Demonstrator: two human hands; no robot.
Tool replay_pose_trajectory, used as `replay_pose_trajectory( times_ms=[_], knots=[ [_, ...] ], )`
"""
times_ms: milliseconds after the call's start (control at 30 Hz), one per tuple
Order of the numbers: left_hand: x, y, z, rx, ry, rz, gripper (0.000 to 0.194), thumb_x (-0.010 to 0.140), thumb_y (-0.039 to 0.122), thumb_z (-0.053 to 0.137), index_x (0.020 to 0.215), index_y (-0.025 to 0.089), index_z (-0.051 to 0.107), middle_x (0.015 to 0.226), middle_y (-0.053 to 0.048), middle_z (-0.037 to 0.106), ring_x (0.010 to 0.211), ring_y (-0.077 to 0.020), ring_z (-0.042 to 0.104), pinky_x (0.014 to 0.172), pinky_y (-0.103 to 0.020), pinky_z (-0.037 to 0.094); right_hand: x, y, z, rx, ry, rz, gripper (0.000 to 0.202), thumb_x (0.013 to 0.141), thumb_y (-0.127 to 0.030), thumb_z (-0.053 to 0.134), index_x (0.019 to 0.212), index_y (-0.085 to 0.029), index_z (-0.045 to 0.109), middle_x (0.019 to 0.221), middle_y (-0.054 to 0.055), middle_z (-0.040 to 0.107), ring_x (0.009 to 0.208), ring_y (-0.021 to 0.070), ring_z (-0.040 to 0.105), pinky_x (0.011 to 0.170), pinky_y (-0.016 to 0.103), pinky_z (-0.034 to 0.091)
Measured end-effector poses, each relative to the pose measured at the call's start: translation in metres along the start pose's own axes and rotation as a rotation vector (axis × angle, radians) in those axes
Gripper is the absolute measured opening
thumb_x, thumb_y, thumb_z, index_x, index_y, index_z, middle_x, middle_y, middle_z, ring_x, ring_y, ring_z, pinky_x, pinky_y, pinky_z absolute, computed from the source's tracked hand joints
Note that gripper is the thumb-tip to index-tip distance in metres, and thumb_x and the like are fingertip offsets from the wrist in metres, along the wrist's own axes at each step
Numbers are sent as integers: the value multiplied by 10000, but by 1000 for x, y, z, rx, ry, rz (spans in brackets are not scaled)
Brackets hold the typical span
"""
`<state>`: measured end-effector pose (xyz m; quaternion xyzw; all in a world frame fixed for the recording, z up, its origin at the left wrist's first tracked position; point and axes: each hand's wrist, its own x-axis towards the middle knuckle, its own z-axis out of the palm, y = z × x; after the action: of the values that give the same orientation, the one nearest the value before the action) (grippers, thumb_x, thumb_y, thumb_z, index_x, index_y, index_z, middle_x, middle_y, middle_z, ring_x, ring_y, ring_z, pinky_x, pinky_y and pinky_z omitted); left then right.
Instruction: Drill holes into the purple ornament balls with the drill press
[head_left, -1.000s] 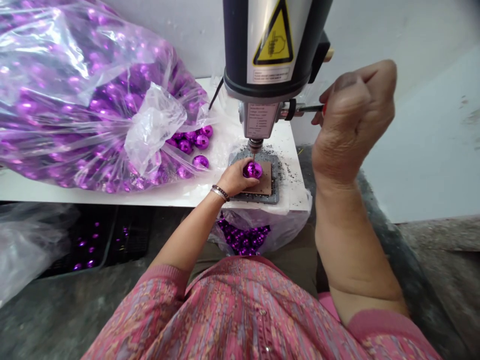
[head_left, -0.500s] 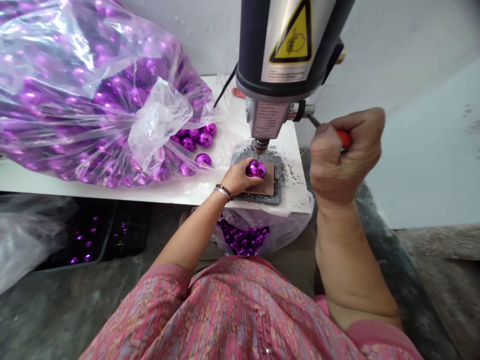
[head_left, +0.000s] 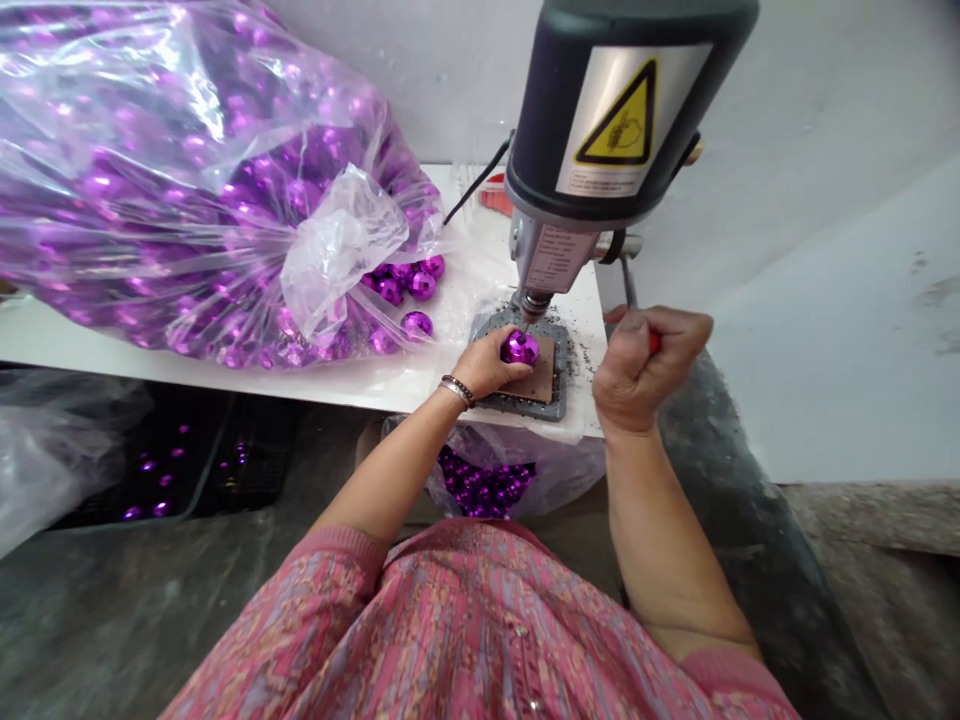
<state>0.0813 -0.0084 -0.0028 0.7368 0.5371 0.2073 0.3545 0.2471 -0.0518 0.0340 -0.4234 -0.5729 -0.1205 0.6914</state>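
Note:
My left hand (head_left: 486,366) grips a shiny purple faceted ball (head_left: 520,348) between thumb and fingers. The ball rests over a brown board (head_left: 538,380) on the grey base (head_left: 558,400) of a drill press (head_left: 600,140). Right above the ball is the drill chuck (head_left: 535,302), its thin bit at the ball's top; whether the tip is inside I cannot tell. My right hand (head_left: 646,365) is closed around the red-knobbed feed lever (head_left: 630,282) on the press's right side. Most of the knob is hidden by the fingers.
A large clear bag (head_left: 202,200) of purple balls fills the table's left side, with loose balls (head_left: 417,325) by its mouth. Another bag (head_left: 555,465) of balls hangs at the table's front edge. Dark crates (head_left: 180,470) stand below left. Dark shavings surround the base.
My right hand has pulled the lever downward and inward. The left hand still holds the ball under the bit. The camera view has shifted, so the press appears further right.

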Motion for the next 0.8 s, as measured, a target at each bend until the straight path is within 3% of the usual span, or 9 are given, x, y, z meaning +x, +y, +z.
replay_pose_trajectory(
  times_ms=[100,233,333,400,467,567,633,700,800],
  knots=[
    [0,0,0,-6,4,6,690,753,256,817,1402,159,605,1284,-88,717,1159,-258,678,1052,-350,508,13,-2,3,-5,46,14,315,975,-439,429,841,-156,465,732,-37,468,694,5,535,693,204,463],
    [-3,-6,-1,-17,12,81,636,764,259,808,1362,155,619,1264,-81,717,1153,-253,674,1057,-359,514,66,-14,7,-6,30,113,435,971,-534,394,776,-146,409,688,-52,404,619,-28,419,620,167,363],
    [-11,-20,-3,-6,-33,219,734,712,290,863,1383,156,599,1339,-115,678,1229,-270,640,1092,-389,503,97,-23,10,35,-78,278,375,960,-483,397,778,-157,353,677,-80,393,584,-55,381,647,164,343],
    [-17,-30,-9,20,-85,318,850,632,340,931,1397,172,600,1417,-150,627,1266,-288,618,1090,-399,506,103,-29,11,26,-82,320,337,953,-439,393,772,-158,342,668,-89,387,582,-62,372,667,181,340],
    [-21,-38,-23,37,-101,356,827,662,405,920,1400,197,611,1408,-151,632,1196,-270,647,1031,-385,535,101,-34,11,18,-56,347,310,954,-394,371,758,-156,336,657,-92,370,581,-63,364,675,201,336],
    [-17,-45,-58,138,102,211,465,929,385,664,1352,190,652,1253,-130,710,1067,-232,672,981,-375,531,93,-40,11,29,-16,369,298,955,-342,346,736,-141,355,649,-88,358,585,-66,358,677,213,337],
    [-9,-48,-83,333,295,32,365,966,263,546,1278,139,689,1251,-179,700,1144,-278,648,1041,-418,481,90,-42,11,43,0,358,294,953,-328,360,737,-130,385,654,-87,369,590,-69,362,676,211,338],
    [1,-51,-102,521,271,-130,335,899,204,585,1192,111,717,1228,-219,698,1187,-348,629,1057,-473,450,89,-42,10,50,5,353,288,952,-324,374,740,-130,391,656,-85,372,596,-68,375,674,209,329],
    [11,-56,-112,622,84,-291,387,771,254,739,1130,112,715,1096,-185,738,1152,-412,635,1014,-512,457,88,-40,9,46,-4,358,277,957,-322,372,750,-138,373,678,-83,382,606,-64,389,681,206,322]
  ],
)
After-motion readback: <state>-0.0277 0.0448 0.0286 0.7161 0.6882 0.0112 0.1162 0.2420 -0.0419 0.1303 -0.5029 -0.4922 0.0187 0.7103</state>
